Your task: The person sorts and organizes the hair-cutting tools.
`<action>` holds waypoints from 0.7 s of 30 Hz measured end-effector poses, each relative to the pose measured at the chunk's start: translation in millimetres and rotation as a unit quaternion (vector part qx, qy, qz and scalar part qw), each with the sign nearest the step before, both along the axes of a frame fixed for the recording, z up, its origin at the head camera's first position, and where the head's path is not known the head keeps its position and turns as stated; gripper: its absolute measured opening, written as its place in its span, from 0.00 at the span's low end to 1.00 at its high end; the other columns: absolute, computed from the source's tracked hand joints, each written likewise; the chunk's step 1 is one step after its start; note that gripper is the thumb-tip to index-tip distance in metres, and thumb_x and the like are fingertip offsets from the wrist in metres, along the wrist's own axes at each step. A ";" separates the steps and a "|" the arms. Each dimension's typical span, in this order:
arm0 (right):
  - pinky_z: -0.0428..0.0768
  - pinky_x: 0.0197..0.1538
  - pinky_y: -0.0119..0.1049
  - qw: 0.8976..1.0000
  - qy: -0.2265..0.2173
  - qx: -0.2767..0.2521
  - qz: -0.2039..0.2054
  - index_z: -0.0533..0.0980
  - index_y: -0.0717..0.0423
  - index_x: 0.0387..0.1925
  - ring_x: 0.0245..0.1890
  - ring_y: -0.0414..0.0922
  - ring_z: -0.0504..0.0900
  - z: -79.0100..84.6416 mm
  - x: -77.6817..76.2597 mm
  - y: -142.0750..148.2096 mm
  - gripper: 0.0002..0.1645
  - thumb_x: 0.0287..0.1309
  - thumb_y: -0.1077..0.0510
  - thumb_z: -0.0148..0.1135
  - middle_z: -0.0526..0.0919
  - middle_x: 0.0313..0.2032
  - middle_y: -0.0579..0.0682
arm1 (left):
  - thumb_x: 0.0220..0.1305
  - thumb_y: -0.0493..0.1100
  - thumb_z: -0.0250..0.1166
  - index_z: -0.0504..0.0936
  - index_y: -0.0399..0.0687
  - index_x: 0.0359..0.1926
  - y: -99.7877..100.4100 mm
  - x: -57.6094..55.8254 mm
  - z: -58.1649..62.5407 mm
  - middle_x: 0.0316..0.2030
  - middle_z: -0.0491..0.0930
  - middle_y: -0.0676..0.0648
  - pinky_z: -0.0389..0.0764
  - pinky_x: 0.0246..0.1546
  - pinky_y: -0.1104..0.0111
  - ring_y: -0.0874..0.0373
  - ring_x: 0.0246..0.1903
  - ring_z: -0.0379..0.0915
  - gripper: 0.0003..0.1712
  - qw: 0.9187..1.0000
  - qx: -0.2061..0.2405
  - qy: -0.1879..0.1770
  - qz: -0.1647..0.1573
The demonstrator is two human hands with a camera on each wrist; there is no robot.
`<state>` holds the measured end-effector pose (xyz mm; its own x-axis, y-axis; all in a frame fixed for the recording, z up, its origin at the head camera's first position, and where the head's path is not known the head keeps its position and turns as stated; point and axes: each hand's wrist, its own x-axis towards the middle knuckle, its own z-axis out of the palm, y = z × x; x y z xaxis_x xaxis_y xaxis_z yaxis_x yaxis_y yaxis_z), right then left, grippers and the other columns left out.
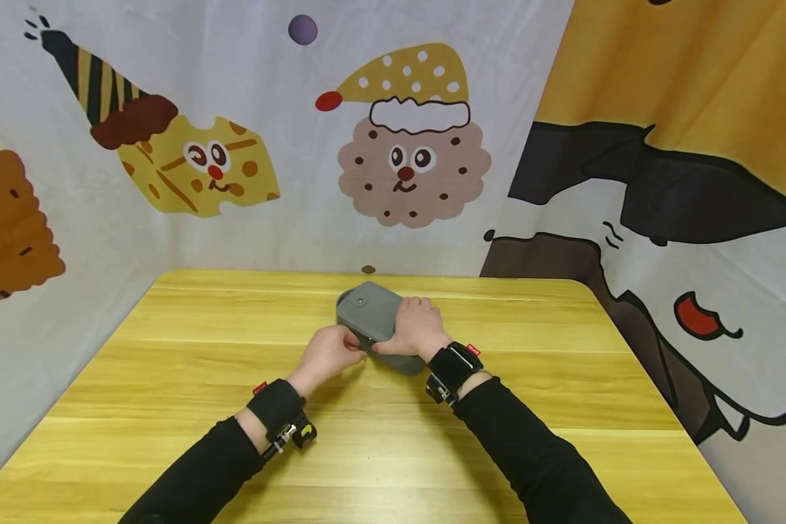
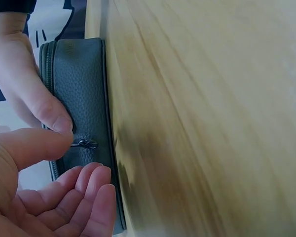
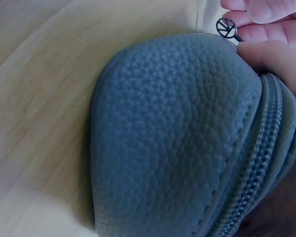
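A grey pebbled-leather zip case [image 1: 367,309] sits on the table near its far edge, a snap-like stud on its top. My right hand [image 1: 418,327] grips the case, fingers over the top and thumb on the near side. Close to the case's near side is my left hand [image 1: 327,353]. In the left wrist view, its thumb tip meets the stem of a dark metal zipper pull [image 2: 89,143], while the other fingers are loosely bent with a gap below. The pull's round end shows in the right wrist view, beside zipper teeth [image 3: 259,160] running along the case's edge.
The wood-grain table [image 1: 380,458] spreads out around the case. Behind it hangs a white cloth [image 1: 301,233] printed with cartoon figures, and another printed cloth [image 1: 681,167] hangs on the right. Each wrist wears a black strap [image 1: 278,407] with a small device.
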<state>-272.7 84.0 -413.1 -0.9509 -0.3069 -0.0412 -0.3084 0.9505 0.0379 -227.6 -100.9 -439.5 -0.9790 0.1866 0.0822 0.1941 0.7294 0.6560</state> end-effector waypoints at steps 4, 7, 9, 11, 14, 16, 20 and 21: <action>0.76 0.54 0.50 1.000 0.002 0.004 0.000 0.67 0.70 0.62 0.55 0.58 0.71 -0.7 -0.7 -0.8 0.67 0.41 0.17 0.61 0.74 0.55 0.63 | 0.54 0.41 0.75 0.88 0.41 0.29 1.8 -2.7 -2.0 0.25 0.83 0.50 0.78 0.28 0.65 0.59 0.22 0.75 0.06 1.000 0.000 -0.005 0.006; 0.76 0.53 0.50 1.000 0.000 0.007 0.000 0.67 0.70 0.63 0.55 0.58 0.71 -0.8 -1.0 -1.4 0.67 0.41 0.17 0.61 0.74 0.55 0.63 | 0.54 0.40 0.75 0.87 0.43 0.24 2.4 -4.8 -3.2 0.20 0.81 0.52 0.74 0.23 0.67 0.59 0.18 0.72 0.07 1.000 0.011 -0.016 0.008; 0.76 0.53 0.50 1.000 -0.001 0.007 0.000 0.67 0.70 0.63 0.55 0.58 0.71 -0.4 -1.1 -1.6 0.67 0.41 0.17 0.61 0.74 0.55 0.63 | 0.54 0.41 0.75 0.86 0.44 0.23 3.0 -5.9 -3.8 0.19 0.80 0.53 0.72 0.22 0.68 0.60 0.17 0.71 0.08 1.000 0.015 -0.023 0.011; 0.76 0.53 0.50 1.000 -0.003 0.007 0.000 0.67 0.70 0.63 0.55 0.58 0.71 -0.2 -1.0 -1.8 0.67 0.41 0.17 0.61 0.74 0.55 0.63 | 0.54 0.41 0.75 0.85 0.45 0.21 3.6 -6.8 -4.3 0.17 0.79 0.54 0.71 0.21 0.69 0.60 0.17 0.70 0.09 1.000 0.017 -0.023 0.011; 0.76 0.53 0.50 1.000 -0.002 0.005 0.000 0.67 0.70 0.62 0.55 0.58 0.71 -0.1 -1.3 -1.9 0.67 0.41 0.18 0.62 0.74 0.54 0.63 | 0.53 0.41 0.75 0.84 0.46 0.19 4.7 -8.1 -5.0 0.16 0.78 0.54 0.69 0.20 0.69 0.60 0.16 0.70 0.11 1.000 0.014 -0.024 0.012; 0.76 0.53 0.50 1.000 -0.003 0.006 -0.001 0.67 0.70 0.62 0.55 0.58 0.71 -0.1 -1.6 -1.8 0.67 0.41 0.18 0.62 0.74 0.54 0.63 | 0.53 0.42 0.75 0.83 0.47 0.17 5.3 -8.9 -5.4 0.14 0.78 0.54 0.67 0.18 0.70 0.60 0.15 0.69 0.12 0.999 0.013 -0.028 0.013; 0.76 0.52 0.50 1.000 -0.004 0.005 -0.001 0.67 0.70 0.62 0.54 0.57 0.71 0.7 -1.7 -1.6 0.67 0.41 0.18 0.62 0.74 0.54 0.63 | 0.52 0.41 0.75 0.83 0.46 0.16 5.7 -10.1 -6.8 0.14 0.79 0.52 0.65 0.17 0.71 0.60 0.14 0.71 0.13 0.998 0.026 -0.046 0.020; 0.76 0.52 0.50 1.000 -0.004 0.003 -0.001 0.67 0.70 0.62 0.54 0.57 0.71 0.9 -1.6 -1.7 0.67 0.41 0.18 0.62 0.74 0.54 0.63 | 0.52 0.41 0.75 0.83 0.45 0.17 5.6 -10.5 -7.4 0.15 0.80 0.51 0.67 0.17 0.71 0.60 0.15 0.73 0.13 0.998 0.032 -0.050 0.022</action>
<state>-274.3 82.3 -412.3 -0.9509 -0.3054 -0.0499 -0.3075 0.9506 0.0420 -238.0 -95.3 -446.9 -0.9901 0.1401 -0.0051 0.0942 0.6923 0.7154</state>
